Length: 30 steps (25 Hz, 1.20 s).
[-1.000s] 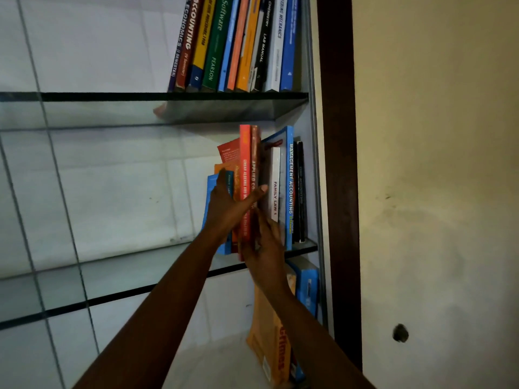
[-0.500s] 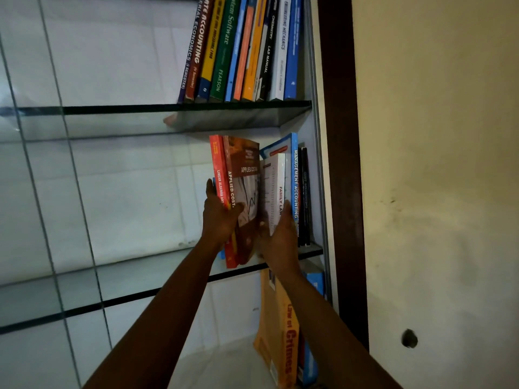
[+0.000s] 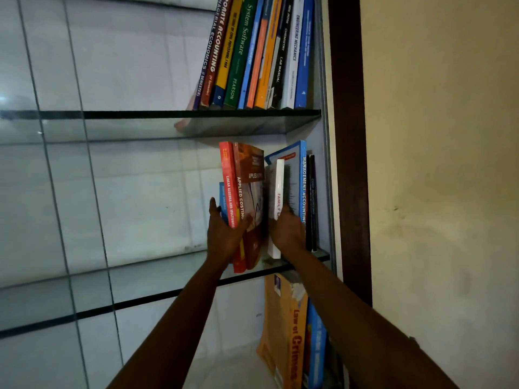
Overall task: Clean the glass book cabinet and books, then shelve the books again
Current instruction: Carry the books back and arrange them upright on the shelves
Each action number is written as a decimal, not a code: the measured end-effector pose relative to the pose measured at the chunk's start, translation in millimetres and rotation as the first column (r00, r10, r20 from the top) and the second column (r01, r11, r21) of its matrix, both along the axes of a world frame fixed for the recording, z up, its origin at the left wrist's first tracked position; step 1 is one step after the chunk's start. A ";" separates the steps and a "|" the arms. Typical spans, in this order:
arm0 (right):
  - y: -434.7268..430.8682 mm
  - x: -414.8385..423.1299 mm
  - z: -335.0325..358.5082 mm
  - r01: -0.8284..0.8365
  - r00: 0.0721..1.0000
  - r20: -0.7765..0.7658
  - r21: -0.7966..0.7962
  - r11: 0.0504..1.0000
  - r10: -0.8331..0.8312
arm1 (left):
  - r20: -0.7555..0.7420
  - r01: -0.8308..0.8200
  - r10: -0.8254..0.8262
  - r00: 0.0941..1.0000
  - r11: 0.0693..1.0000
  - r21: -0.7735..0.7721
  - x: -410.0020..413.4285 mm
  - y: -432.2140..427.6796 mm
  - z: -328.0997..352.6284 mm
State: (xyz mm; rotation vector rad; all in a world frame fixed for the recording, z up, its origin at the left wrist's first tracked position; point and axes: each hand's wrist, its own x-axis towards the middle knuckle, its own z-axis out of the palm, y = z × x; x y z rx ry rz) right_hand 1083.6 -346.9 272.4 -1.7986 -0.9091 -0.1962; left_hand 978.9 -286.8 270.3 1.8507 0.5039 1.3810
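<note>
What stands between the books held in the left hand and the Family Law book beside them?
Nothing visible does: only a narrow dark gap separates Applied Costing, gripped by the left hand, from Family Law, where the right hand rests.
</note>
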 end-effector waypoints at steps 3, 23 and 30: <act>-21.2 -1.0 -3.4 -0.043 0.998 0.042 0.024 0.999 0.042 | 0.027 0.043 -0.044 0.999 0.998 0.044 3.4 -0.4 -23.3; -145.3 -15.3 -11.3 -0.136 0.981 0.148 0.090 0.987 0.122 | -0.206 0.048 -0.081 0.975 0.986 -0.161 42.4 -24.9 -6.8; -202.7 -46.6 -32.0 -0.206 0.973 0.142 0.180 0.962 0.182 | 0.055 0.380 -0.387 0.921 0.852 -0.360 -7.8 -16.7 -23.5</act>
